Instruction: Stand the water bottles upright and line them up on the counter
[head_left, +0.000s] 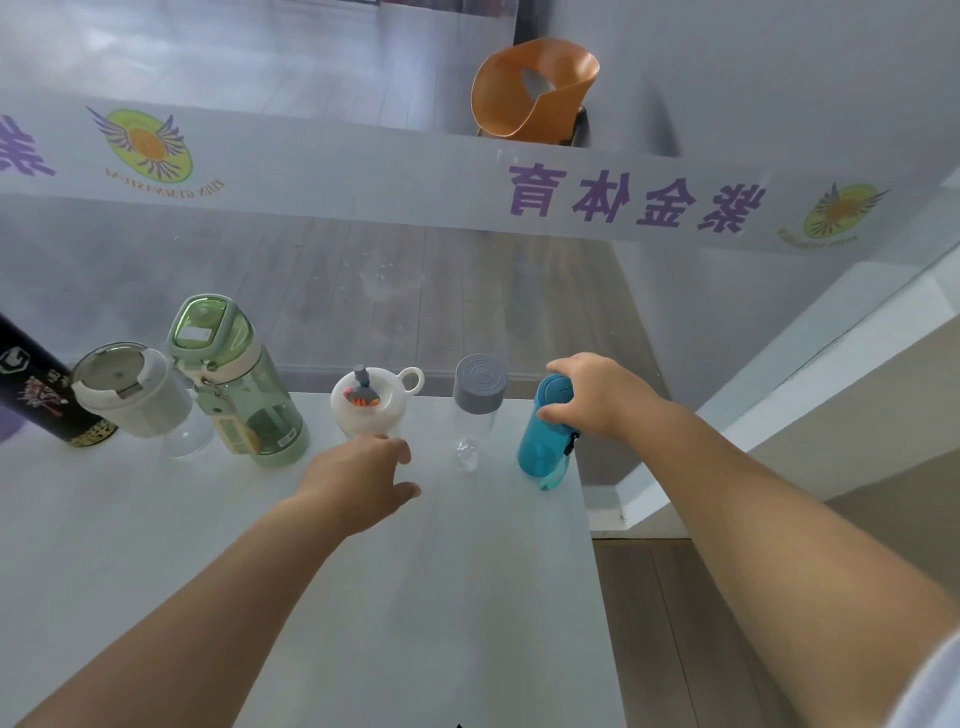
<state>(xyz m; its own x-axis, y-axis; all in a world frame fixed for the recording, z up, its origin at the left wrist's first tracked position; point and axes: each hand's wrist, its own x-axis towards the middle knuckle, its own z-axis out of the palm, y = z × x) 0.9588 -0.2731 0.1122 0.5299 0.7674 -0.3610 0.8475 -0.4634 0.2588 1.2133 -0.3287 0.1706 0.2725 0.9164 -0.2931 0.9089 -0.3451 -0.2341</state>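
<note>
Several bottles stand upright in a row along the far edge of the white counter (156, 545). From the left: a black bottle (36, 384), a clear bottle with a white lid (130, 389), a green bottle (234, 379), a clear bottle with a white loop lid (371, 400), a clear bottle with a grey cap (478, 395) and a blue bottle (543, 441). My right hand (597, 397) grips the top of the blue bottle at the counter's right edge. My left hand (363, 478) hovers just in front of the white-loop-lid bottle, fingers loosely apart, holding nothing.
A glass partition with purple lettering and round logos rises right behind the bottles. The counter's right edge (587, 499) drops to a wooden floor just beside the blue bottle. An orange chair (530, 88) stands beyond the glass.
</note>
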